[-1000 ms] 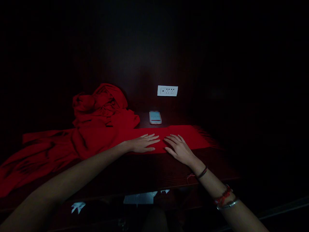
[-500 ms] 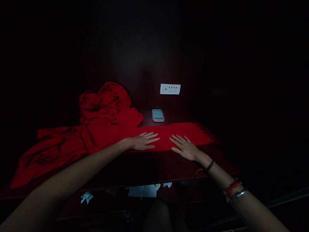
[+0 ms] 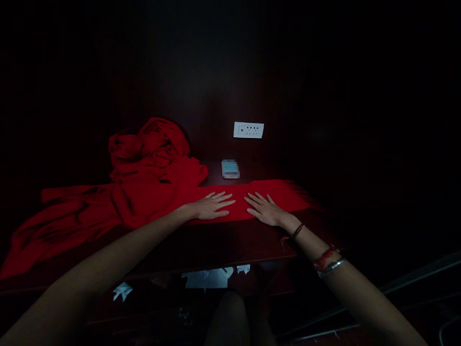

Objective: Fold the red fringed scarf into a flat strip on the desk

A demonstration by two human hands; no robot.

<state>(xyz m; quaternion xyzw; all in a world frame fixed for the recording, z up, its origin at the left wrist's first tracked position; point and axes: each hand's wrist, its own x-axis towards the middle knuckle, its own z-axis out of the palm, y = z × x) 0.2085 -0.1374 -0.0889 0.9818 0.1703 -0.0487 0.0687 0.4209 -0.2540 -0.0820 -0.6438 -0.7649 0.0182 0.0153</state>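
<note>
A long red scarf [image 3: 151, 197] lies across a dark wooden table [image 3: 216, 245]. Its right end is spread flat and ends in a fringe; its left part is bunched into a heap at the back. My left hand [image 3: 211, 205] rests flat on the flattened strip, palm down, fingers apart. My right hand [image 3: 264, 210] lies flat on the same strip just to the right, with a small gap between the two hands. Neither hand grips the cloth. Bracelets circle my right wrist.
A small pale box [image 3: 230, 169] sits on the table behind the scarf. A white socket plate [image 3: 248, 130] is on the dark wall above it. White paper scraps [image 3: 207, 278] lie on the floor below the table's front edge. The surroundings are very dark.
Both hands stay flat on the scarf. My right hand slid right half a second ago and has come back closer to the left hand. The view shifted slightly.
</note>
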